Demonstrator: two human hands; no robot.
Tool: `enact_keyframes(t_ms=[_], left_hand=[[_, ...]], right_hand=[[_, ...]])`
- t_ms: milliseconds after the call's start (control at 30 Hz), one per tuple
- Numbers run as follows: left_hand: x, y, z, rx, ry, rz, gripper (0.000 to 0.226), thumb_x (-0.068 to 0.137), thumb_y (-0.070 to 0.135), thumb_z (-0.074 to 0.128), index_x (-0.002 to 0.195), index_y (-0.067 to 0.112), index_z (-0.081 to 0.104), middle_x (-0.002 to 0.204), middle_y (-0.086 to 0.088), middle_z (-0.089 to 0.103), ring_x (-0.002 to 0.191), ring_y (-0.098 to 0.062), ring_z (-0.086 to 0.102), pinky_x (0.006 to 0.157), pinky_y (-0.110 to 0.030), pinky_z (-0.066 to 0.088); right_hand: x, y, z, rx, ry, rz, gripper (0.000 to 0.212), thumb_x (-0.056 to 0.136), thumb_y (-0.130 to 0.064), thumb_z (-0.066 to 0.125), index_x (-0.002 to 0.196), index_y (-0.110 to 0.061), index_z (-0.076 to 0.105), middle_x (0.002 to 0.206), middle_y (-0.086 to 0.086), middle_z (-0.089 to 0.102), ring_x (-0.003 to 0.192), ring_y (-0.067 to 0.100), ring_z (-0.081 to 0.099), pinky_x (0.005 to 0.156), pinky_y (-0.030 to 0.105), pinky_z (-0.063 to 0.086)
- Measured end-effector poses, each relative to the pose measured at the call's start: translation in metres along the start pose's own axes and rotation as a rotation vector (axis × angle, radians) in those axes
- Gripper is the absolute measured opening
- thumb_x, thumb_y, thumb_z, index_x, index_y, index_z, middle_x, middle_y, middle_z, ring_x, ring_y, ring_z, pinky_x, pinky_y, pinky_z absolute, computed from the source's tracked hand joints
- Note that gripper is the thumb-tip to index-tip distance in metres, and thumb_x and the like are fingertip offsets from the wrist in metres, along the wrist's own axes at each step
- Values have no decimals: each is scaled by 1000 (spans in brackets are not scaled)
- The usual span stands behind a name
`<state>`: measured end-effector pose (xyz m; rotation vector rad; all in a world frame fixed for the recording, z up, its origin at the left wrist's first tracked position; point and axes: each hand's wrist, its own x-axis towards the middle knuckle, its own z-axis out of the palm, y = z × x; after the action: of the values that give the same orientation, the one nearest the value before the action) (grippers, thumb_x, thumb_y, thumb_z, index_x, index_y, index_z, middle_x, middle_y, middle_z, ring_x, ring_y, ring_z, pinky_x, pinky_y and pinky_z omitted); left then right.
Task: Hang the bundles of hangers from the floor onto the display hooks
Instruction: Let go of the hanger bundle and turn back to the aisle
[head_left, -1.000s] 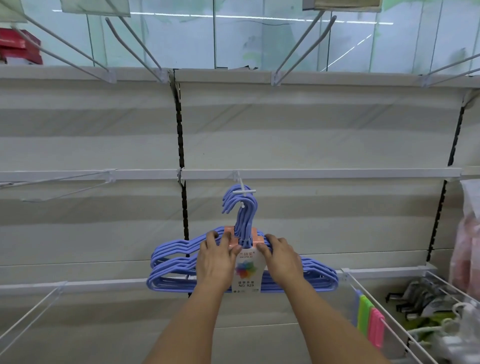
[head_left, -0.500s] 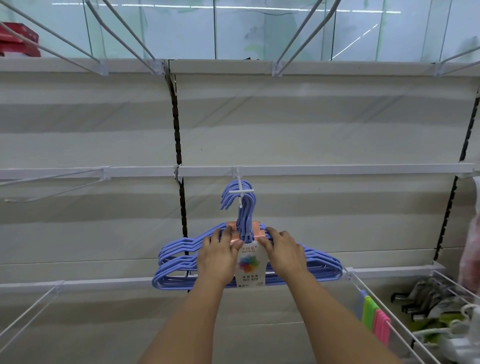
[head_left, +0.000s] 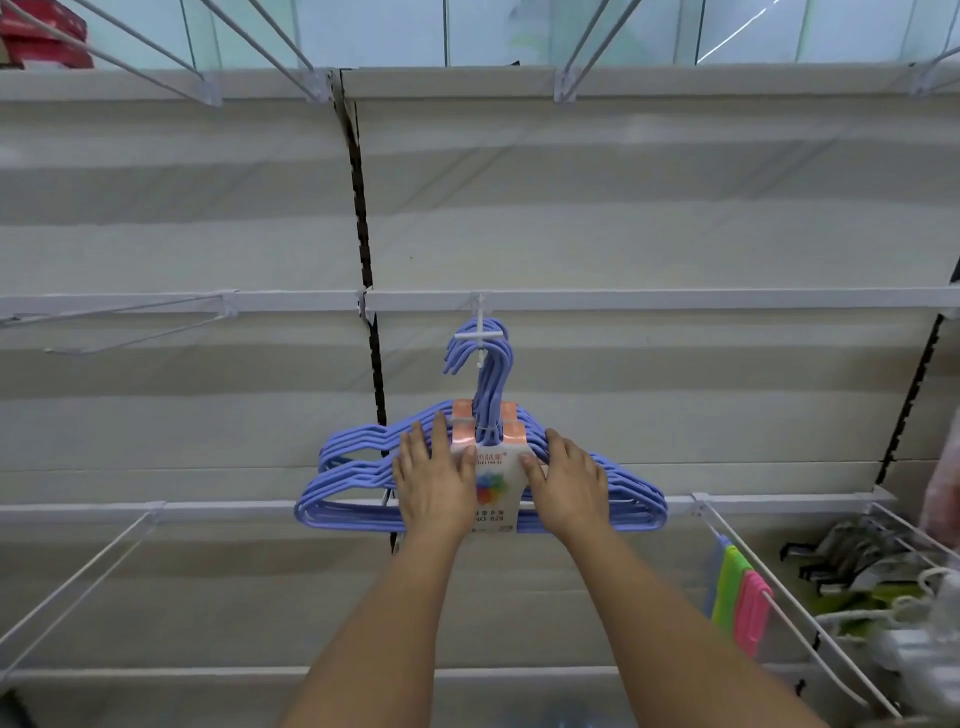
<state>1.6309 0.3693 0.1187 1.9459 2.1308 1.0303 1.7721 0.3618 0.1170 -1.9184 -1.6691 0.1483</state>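
Observation:
A bundle of blue plastic hangers (head_left: 353, 483) with a white and orange label (head_left: 491, 483) hangs by its hooks from a white display hook (head_left: 480, 335) under the middle rail. A second orange label top shows just behind the first. My left hand (head_left: 431, 478) lies flat on the bundle's left shoulder, fingers straight, thumb at the label edge. On the right shoulder my right hand (head_left: 566, 478) rests the same way.
White wire arms (head_left: 78, 582) stick out from the lower rail at the left. A wire basket at the lower right holds green and pink items (head_left: 737, 597) and dark clips. Red boxes (head_left: 47, 36) sit top left. A black slotted upright (head_left: 363, 234) runs down the wall.
Both hands have slid down from the top of the bundle and flattened against its front. The bundle hangs a little lower on the hook.

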Motion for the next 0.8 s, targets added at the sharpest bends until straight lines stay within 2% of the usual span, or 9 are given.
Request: enact_keyframes(t_ms=[233, 467, 633, 800], left_hand=[[-33, -17, 1, -49, -42, 31, 65, 100, 45, 31, 152, 23, 2, 160, -5, -5, 147, -25, -5, 118, -42, 5], [-75, -20, 8, -139, -150, 130, 58, 100, 38, 36, 151, 17, 17, 158, -9, 13, 145, -28, 11, 117, -41, 14], [-125, -25, 28, -247, -293, 188, 54, 99, 35, 39, 148, 15, 25, 153, -12, 27, 138, -30, 28, 111, -41, 28], [-191, -37, 50, -270, -532, 268, 56, 101, 35, 36, 150, 13, 22, 153, -10, 31, 137, -27, 33, 109, -35, 28]], right_hand=[[-37, 16, -8, -13, 24, 87, 58, 100, -47, 31, 150, -19, 21, 157, 4, 21, 142, 27, 21, 117, 45, 14], [-102, 38, -4, -12, 28, 235, 61, 99, -46, 33, 149, -15, 20, 154, 7, 28, 138, 29, 30, 110, 43, 23], [-166, 61, 5, -49, 11, 387, 55, 99, -45, 33, 143, -12, 31, 147, 12, 38, 133, 32, 37, 107, 42, 28], [-243, 92, 18, -35, 10, 560, 48, 100, -44, 34, 136, -13, 38, 139, 14, 46, 126, 34, 43, 101, 43, 33]])
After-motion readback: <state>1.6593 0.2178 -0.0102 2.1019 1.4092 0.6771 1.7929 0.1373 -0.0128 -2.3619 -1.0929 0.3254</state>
